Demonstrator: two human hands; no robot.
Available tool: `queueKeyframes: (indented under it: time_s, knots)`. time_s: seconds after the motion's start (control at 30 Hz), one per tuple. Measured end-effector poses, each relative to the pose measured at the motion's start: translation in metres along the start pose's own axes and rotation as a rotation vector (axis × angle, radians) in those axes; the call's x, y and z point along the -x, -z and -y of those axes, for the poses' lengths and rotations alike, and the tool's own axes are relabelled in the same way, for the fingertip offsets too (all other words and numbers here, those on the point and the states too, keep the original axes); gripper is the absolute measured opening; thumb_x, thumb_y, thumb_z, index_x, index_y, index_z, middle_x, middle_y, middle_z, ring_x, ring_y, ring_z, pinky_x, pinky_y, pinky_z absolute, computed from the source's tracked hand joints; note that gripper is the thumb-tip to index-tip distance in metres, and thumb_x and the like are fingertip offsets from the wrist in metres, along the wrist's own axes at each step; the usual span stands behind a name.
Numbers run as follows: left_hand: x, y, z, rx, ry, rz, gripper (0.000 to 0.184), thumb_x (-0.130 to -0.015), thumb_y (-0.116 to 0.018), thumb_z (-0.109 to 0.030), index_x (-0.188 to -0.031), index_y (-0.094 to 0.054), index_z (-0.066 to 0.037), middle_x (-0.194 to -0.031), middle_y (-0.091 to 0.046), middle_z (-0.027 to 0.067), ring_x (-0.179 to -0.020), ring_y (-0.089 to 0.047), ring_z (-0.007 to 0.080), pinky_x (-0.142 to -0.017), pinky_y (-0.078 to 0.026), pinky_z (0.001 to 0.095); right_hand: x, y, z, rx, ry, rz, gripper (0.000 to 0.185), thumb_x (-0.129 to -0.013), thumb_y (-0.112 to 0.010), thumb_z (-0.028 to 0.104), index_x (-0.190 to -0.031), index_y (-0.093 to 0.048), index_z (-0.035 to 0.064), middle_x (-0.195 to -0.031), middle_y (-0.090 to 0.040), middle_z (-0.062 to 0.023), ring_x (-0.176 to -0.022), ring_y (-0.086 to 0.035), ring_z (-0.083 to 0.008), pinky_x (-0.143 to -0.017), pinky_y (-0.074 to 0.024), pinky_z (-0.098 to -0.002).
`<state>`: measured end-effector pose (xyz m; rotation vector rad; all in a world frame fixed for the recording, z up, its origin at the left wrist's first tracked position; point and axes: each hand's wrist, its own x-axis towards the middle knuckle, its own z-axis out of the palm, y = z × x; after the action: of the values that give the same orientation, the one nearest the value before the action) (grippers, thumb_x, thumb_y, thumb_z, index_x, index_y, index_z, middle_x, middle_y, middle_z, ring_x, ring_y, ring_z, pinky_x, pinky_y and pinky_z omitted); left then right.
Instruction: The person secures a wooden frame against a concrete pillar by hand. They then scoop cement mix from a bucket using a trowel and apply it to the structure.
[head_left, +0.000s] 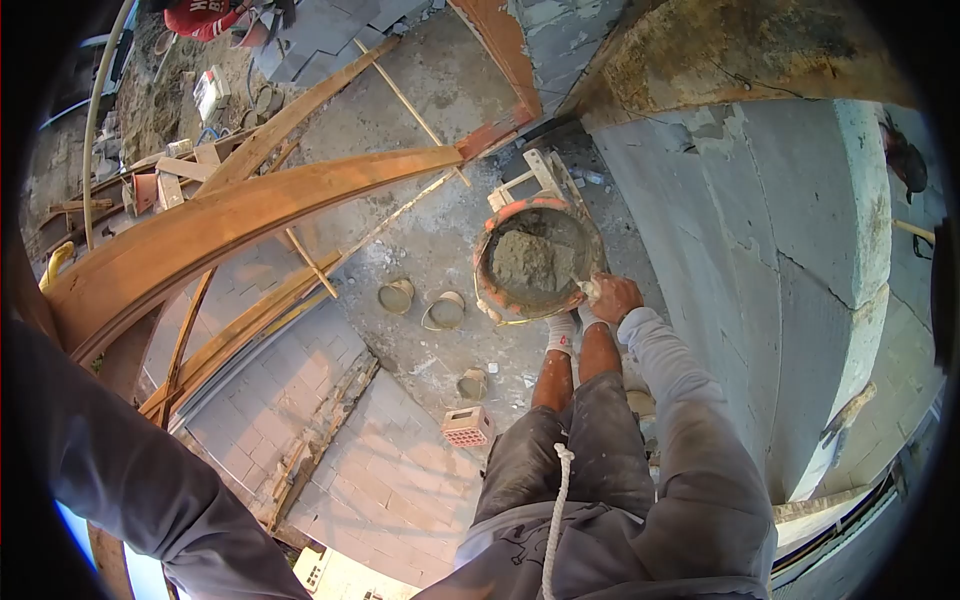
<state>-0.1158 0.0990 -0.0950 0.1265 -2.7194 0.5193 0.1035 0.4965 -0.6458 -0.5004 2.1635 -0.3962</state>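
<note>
My right hand (615,299) is closed around the pale handle of a trowel (588,289) at the near right rim of a round orange tub (597,248). Grey wet mortar (530,262) is heaped inside the tub. The trowel's blade barely shows against the tub wall. My left arm, in a dark sleeve (150,480), reaches out to the left edge of the view, and its hand is outside the picture. Below the tub stand my feet in pale socks (560,334).
Small mortar-coated buckets (443,311) and a red hollow brick (467,427) stand on the floor to the left. A long wooden beam (280,195) crosses the left side. A grey block wall (740,270) rises on the right. Another person in a red sleeve (200,18) is at the top left.
</note>
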Motion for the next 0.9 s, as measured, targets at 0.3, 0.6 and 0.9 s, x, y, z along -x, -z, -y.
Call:
queueKeyframes:
  time_s: [0.3, 0.6, 0.9]
  knots:
    - [-0.011, 0.010, 0.017, 0.003, 0.250, 0.077, 0.043, -0.092, -0.041, -0.038, -0.119, -0.054, -0.007, -0.109, -0.063, 0.0203, -0.094, -0.063, 0.0342, -0.078, -0.051, 0.0405, 0.155, 0.151, 0.064, -0.040, 0.183, -0.103, 0.033, -0.069, -0.066, 0.030, -0.094, -0.064, 0.0086, -0.087, -0.066, -0.0176, -0.082, -0.063, -0.0386, -0.075, -0.0495, -0.0478]
    - [-0.015, 0.021, 0.000, 0.366, 0.527, 0.025, 0.047, -0.093, -0.041, -0.048, -0.111, -0.063, -0.011, -0.107, -0.065, 0.0139, -0.103, -0.060, 0.0314, -0.086, -0.047, 0.0431, 0.198, 0.355, 0.086, -0.105, 0.210, -0.089, 0.030, -0.071, -0.070, 0.029, -0.090, -0.063, 0.0062, -0.075, -0.063, -0.0147, -0.068, -0.062, -0.0298, -0.066, -0.0500, -0.0412]
    - [-0.013, 0.018, -0.001, 0.376, 0.525, 0.017, 0.043, -0.094, -0.043, -0.044, -0.111, -0.063, -0.010, -0.108, -0.065, 0.0136, -0.105, -0.059, 0.0302, -0.086, -0.047, 0.0429, 0.075, 0.495, 0.124, -1.001, -0.185, -0.188, 0.025, -0.081, -0.066, 0.027, -0.088, -0.057, 0.0044, -0.067, -0.056, -0.0060, -0.049, -0.053, -0.0161, -0.043, -0.0446, -0.0302]
